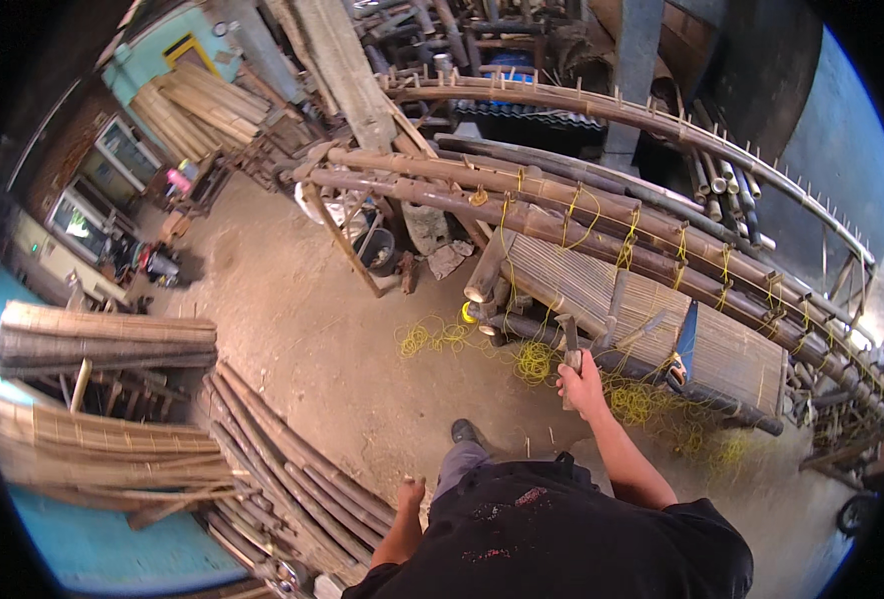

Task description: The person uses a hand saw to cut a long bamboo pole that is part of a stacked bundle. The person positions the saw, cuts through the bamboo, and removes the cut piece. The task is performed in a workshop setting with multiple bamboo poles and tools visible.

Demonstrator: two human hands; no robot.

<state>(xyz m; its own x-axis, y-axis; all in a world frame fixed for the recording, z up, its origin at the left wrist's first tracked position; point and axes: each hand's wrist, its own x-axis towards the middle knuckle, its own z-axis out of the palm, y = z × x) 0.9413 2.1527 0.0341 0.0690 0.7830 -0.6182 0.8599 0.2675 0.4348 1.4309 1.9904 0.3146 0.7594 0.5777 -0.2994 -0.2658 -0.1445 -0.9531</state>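
Note:
My right hand (584, 385) is closed around a hand tool (572, 349) with a wooden handle and a flat greyish upper part; its exact kind is unclear. It is held upright in front of a low bamboo bench (562, 262) with a slatted top. On that bench lie a handsaw (683, 349) with a blue blade and a knife-like blade (641, 327). Low at my left side, my left hand (411, 491) has its fingers curled in, and whatever may be inside them is hidden. Loose yellow cord (534, 361) lies in tangles beneath the bench edge.
Long bamboo poles (442, 195) tied with yellow cord run above the bench. Behind them curves a pole rail (601, 108) with upright pegs. A dark bucket (377, 250) stands on the floor. More poles (302, 464) and rolled bamboo mats (102, 334) are at left.

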